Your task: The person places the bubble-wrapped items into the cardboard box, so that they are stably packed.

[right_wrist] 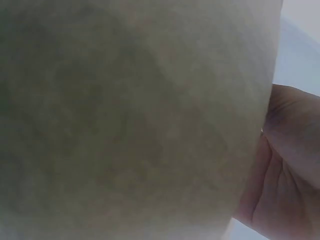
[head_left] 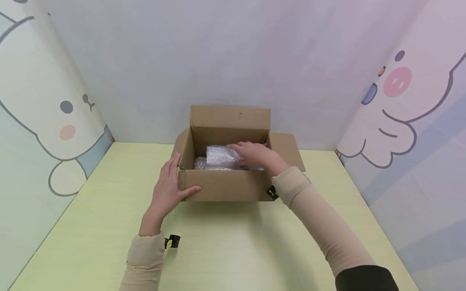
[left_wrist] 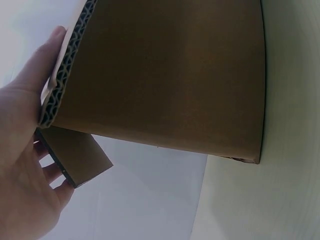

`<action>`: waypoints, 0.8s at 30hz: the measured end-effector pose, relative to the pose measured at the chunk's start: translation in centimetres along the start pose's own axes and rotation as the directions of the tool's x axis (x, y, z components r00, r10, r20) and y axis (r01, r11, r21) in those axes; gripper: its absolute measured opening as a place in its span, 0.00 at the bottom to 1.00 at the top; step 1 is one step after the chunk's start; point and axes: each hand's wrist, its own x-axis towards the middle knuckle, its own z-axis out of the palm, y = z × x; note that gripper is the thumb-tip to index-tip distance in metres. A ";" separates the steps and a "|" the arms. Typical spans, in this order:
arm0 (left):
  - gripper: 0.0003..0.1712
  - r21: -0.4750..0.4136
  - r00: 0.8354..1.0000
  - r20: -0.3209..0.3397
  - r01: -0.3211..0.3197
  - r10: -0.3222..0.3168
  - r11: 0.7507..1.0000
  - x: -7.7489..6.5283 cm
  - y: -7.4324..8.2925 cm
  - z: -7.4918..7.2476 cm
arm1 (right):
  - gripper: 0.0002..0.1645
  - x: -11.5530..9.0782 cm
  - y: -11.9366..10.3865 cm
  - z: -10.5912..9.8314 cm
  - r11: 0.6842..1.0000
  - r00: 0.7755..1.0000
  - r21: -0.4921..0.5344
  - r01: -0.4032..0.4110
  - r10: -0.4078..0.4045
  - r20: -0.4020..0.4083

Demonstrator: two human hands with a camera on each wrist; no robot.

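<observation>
An opened cardboard box (head_left: 225, 185) stands on the table with its flaps folded outward. My left hand (head_left: 168, 188) rests at its front left corner, fingers along the left flap and straight thumb across the front. The left wrist view shows the left flap (left_wrist: 77, 155) against those fingers. Inside the box, my right hand (head_left: 256, 154) holds the right end of a clear bubble-wrapped package (head_left: 220, 155), fingers over the top and thumb lower down. More bubble wrap (head_left: 200, 163) lies beneath it. In the right wrist view a beige sleeve (right_wrist: 130, 120) hides most of the scene.
The box's back flap (head_left: 229, 117) stands up close to the pale back wall (head_left: 225, 56), and its right flap (head_left: 287, 151) spreads sideways. Cartoon-printed side walls flank the light yellow table (head_left: 218, 246). A small black piece (head_left: 172, 241) is attached at the left cuff.
</observation>
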 end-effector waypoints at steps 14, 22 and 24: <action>0.68 0.082 0.995 0.096 -0.018 0.010 0.996 1.1 0.7 -1.2 | 0.41 -2.2 1.5 0.0 0.997 0.996 0.064 -0.041 0.046 -0.082; 0.64 0.176 0.986 0.163 -0.053 0.024 0.983 1.6 1.6 -3.2 | 0.41 -6.0 3.7 -0.3 0.989 0.980 0.145 -0.032 0.060 -0.189; 0.61 0.192 0.986 0.163 -0.060 0.029 0.980 1.6 1.7 -3.8 | 0.41 -7.2 4.4 -0.3 0.985 0.971 0.165 -0.042 0.079 -0.226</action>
